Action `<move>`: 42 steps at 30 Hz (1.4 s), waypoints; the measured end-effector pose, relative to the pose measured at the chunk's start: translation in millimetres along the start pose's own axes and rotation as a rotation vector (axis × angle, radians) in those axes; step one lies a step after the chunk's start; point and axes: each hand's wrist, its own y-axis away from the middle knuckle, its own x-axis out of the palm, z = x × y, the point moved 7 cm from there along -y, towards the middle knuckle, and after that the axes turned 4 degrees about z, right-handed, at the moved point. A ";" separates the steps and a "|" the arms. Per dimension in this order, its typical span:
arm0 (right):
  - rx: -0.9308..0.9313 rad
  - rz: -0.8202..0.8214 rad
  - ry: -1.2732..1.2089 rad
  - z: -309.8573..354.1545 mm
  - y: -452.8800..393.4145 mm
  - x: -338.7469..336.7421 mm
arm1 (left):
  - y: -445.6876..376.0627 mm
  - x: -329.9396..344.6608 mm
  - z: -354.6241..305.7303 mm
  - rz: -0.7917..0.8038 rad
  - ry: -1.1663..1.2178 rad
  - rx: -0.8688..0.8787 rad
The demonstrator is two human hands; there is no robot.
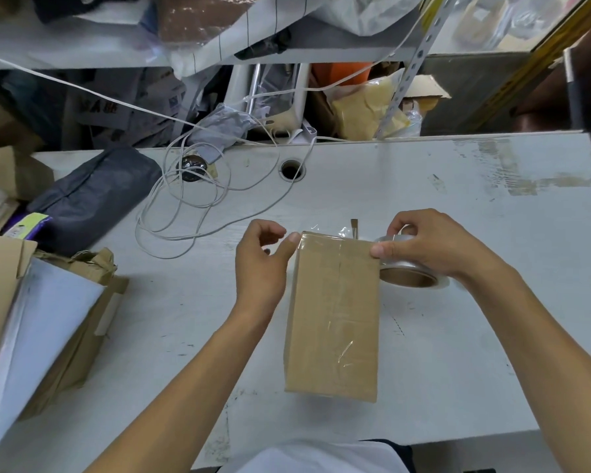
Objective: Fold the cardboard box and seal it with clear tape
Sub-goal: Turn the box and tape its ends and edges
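My right hand [434,244] pinches the tape roll [406,271], pulling tape taut; left hand [263,261], loosely curled, thumb steadying the box [333,315] opposite.

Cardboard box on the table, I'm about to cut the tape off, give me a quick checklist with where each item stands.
1. Cardboard box folded shut, lying flat on the table: ok.
2. Clear tape runs along the top seam: ok.
3. Left hand thumb presses the box's far left corner: ok.
4. Right hand grips the tape roll at the far right corner: ok.
5. Far-edge strip fully stuck down: cannot tell.
6. Cutter or scissors in sight: not ok.
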 end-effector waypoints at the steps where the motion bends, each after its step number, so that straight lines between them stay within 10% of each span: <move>1: -0.001 0.000 0.005 -0.4 -0.4 0.1 | 5.7 1.3 -6.8 0.010 -0.038 0.073; 7: -0.002 0.000 0.030 -3.5 -3.4 1.4 | 31.0 11.6 -16.1 0.079 -0.176 0.260; 17: -0.099 -0.101 0.005 -6.0 3.8 -1.8 | 36.7 25.4 -2.7 0.286 -0.256 0.083; 42: -0.337 -0.075 -0.362 -81.2 10.4 28.2 | 48.3 31.8 -9.4 0.203 -0.344 0.113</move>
